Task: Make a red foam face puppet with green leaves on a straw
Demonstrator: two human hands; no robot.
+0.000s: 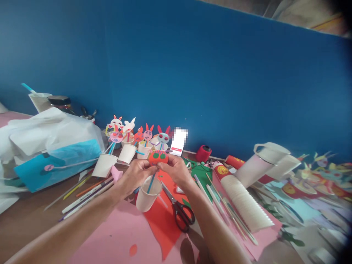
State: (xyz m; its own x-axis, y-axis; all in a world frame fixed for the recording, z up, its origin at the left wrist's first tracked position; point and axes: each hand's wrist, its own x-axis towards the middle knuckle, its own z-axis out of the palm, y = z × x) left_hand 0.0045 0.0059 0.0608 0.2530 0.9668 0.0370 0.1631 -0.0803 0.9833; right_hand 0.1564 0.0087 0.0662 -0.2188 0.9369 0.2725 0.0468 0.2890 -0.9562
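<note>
Both my hands pinch the sides of a small red-orange paper face [158, 157] with green round patches and a pinkish fringe on top. My left hand [137, 172] grips its left edge, and my right hand [174, 169] grips its right edge. Beneath the face, a blue stick [151, 182] slants down into a white paper cup [146, 200]. The cup stands upright on pink paper [115, 234], beside red paper [165, 229]. Black-handled scissors [180, 212] lie just right of the cup, under my right forearm.
Paper cups [104, 165] with decorated animal faces on sticks stand behind my hands. A lit phone [178, 141] leans near the blue wall [220, 73]. Pens [88, 194] and a plastic bag [57, 128] are left; stacked cups [244, 200] and a white jug [255, 165] are right.
</note>
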